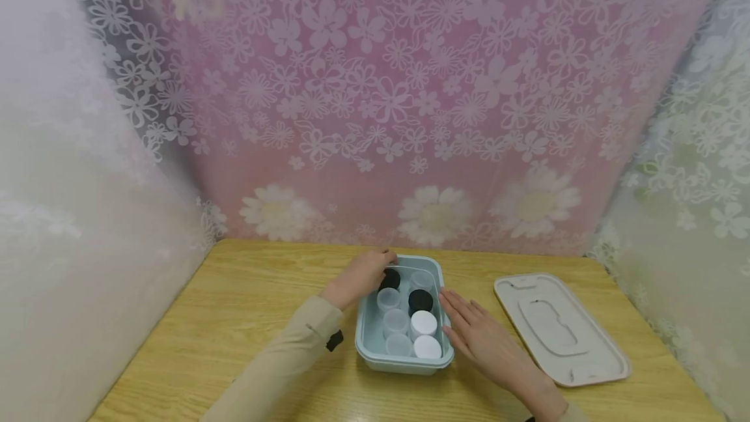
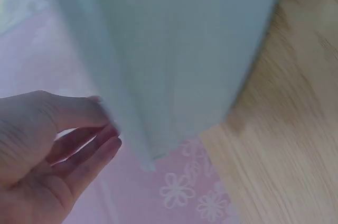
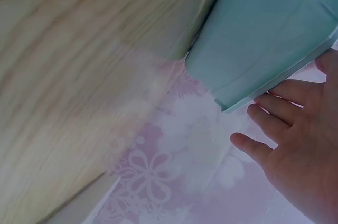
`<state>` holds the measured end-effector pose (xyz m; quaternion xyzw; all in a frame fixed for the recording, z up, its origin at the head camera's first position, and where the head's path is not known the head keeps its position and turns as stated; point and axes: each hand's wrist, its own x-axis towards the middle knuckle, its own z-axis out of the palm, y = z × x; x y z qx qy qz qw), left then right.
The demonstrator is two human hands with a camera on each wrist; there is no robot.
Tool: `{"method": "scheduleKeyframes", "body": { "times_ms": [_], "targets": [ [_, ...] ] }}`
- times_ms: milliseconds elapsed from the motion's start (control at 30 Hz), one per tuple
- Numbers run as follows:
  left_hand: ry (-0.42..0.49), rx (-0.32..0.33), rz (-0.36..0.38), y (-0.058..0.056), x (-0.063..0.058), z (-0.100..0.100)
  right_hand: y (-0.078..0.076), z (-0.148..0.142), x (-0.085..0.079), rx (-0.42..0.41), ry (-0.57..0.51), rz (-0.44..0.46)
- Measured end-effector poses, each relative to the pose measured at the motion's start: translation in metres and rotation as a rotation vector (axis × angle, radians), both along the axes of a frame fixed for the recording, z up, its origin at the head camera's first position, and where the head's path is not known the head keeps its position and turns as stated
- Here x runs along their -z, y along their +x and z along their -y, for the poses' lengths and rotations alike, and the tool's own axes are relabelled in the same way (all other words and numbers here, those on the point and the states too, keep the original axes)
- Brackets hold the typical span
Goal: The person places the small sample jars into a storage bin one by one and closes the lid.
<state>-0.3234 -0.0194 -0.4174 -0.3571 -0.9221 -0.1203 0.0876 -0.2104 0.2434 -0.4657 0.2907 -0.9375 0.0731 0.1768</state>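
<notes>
A pale blue plastic tub [image 1: 369, 348] stands on the table, holding two rows of small round containers. Several have clear tops, such as the clear container [image 1: 396, 322]; others have a white lid [image 1: 427, 347] or a black lid [image 1: 420, 301]. My left hand [image 1: 364, 273] is at the tub's far left corner, thumb and curled fingers pinching its rim, as the left wrist view shows. Along the right side, my right hand [image 1: 483, 340] has its fingers extended, fingertips at the rim. The right wrist view shows that palm [image 3: 306, 145] beside the tub's outer wall.
A white lid with a raised pattern [image 1: 594, 327] lies on the wooden table [image 1: 258, 305], right of the tub. Behind the table hangs a pink floral curtain [image 1: 363, 116]. Pale sheets [image 1: 88, 213] close off both sides.
</notes>
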Motion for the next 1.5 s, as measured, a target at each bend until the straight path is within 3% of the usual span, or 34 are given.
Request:
{"method": "scheduleKeyframes", "body": {
  "times_ms": [200, 367, 700, 767, 967, 1300, 1500],
  "targets": [
    [0.269, -0.012, 0.075, 0.007, -0.013, -0.003, -0.002, -0.003, 0.000, -0.022, -0.039, -0.003],
    [0.427, -0.045, 0.174, 0.016, -0.014, -0.009, -0.004, -0.008, -0.002, -0.068, -0.113, -0.030],
    [0.788, -0.024, 0.433, 0.053, -0.013, -0.043, -0.003, -0.033, -0.027, -0.042, -0.380, -0.170],
    [0.842, -0.005, 0.504, 0.059, -0.011, -0.054, -0.002, -0.039, -0.032, -0.018, -0.440, -0.145],
    [0.974, 0.050, 0.673, 0.074, -0.005, -0.091, 0.003, -0.066, -0.041, 0.131, -0.575, 0.049],
    [0.992, 0.048, 0.697, 0.101, 0.011, -0.155, 0.003, -0.141, -0.044, 0.228, -0.733, 0.202],
    [1.060, -0.023, 0.794, 0.108, 0.029, -0.182, -0.002, -0.193, -0.032, 0.269, -0.793, 0.318]
  ]
}}
